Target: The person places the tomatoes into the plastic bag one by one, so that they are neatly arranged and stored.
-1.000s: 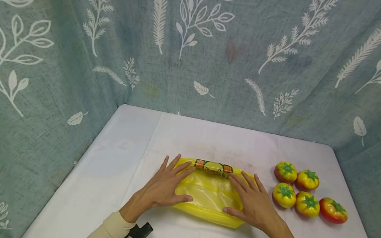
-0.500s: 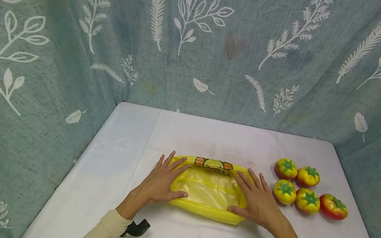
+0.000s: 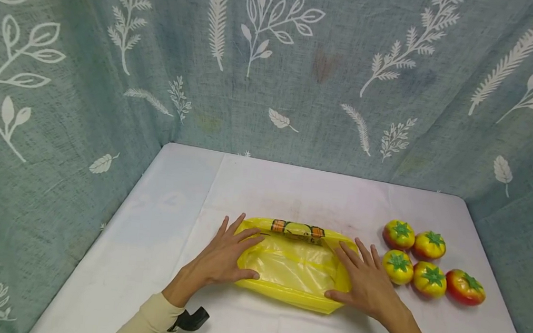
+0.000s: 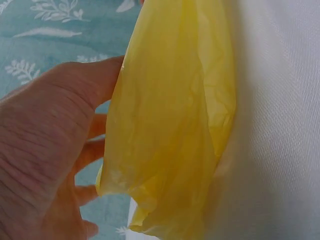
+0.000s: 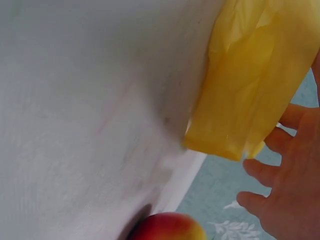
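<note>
Spread wide, the left hand (image 3: 227,258) and the right hand (image 3: 366,281) frame the two ends of a yellow bag (image 3: 284,294), fingers long and apart, thumbs lying at its near rim, neither hand curled round the film. From the left wrist camera I see that thumb's tip meet the bag's edge while the other fingers pass partly behind the plastic; whether they sit inside or outside it I cannot tell. Closest to me are two pale sleeves (image 3: 150,317), with a black wrist mount (image 3: 191,319) at the left cuff and another at the right. Between the hands the bag sits on the white table (image 3: 255,186), its mouth facing up at me, shiny creased film showing inside and a printed orange-and-black strip (image 3: 298,229) along the far rim. On my right, five red-and-yellow fruits (image 3: 429,280) with green crowns sit in rows of three and two, the nearest just beside the right hand, leaving me little room there. I get a broad stretch of white out to the table's left edge, and more behind the bag up to the back edge, where a blue-green leaf-print curtain (image 3: 300,111) hangs
</note>
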Tool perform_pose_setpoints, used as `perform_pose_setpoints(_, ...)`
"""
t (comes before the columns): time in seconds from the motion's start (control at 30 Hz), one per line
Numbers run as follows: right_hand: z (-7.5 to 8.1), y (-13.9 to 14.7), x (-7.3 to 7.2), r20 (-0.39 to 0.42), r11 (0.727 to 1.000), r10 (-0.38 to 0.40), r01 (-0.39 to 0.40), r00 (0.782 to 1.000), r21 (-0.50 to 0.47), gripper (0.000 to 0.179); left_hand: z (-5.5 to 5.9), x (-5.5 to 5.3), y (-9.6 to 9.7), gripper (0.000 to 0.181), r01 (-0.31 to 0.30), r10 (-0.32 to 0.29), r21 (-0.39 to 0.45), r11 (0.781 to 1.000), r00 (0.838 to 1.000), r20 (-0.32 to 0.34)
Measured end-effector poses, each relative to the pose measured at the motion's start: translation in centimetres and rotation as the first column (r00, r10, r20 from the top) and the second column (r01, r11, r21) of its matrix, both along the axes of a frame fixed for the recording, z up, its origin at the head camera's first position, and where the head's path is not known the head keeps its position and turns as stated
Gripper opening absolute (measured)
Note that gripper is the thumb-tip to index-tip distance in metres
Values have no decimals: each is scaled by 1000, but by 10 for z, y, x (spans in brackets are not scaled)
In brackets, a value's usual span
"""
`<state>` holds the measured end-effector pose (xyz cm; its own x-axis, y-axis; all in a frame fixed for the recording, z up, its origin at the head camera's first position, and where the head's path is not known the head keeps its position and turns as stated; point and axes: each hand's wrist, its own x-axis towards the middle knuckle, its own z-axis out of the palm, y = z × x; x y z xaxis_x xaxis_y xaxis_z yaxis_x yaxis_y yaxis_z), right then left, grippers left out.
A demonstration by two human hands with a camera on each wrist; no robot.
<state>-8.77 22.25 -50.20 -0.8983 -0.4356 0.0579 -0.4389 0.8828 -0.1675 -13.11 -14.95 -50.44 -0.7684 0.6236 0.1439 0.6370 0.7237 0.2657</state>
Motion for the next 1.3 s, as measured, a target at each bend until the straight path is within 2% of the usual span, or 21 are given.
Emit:
perform_pose_setpoints(0.13,0,4,1,3,1000,-1,1,1000,-4,111,-1,0,-1,98,-44,46,-57,997,999,30)
perform_pose_setpoints(0.23,-1,6,2,21,1000,1,0,1000,-7,117,-1,1,-1,111,-71,77,-84,994,994,76)
perform_pose_setpoints(0.33,-1,8,2,51,1000,-4,5,999,-19,122,-2,1,-1,119,-73,83,-89,993,990,114)
perform_pose_setpoints(0.47,-1,10,-1,102,999,-20,24,995,-46,128,-3,1,0,127,-75,87,-97,993,988,127)
perform_pose_setpoints(0.83,0,14,-4,178,993,-66,82,982,-82,131,-2,-2,1,131,-66,82,-99,993,984,156)
perform_pose_setpoints(1.3,-5,19,-5,169,994,-42,58,985,-92,130,-4,0,2,129,-67,81,-93,993,983,164)
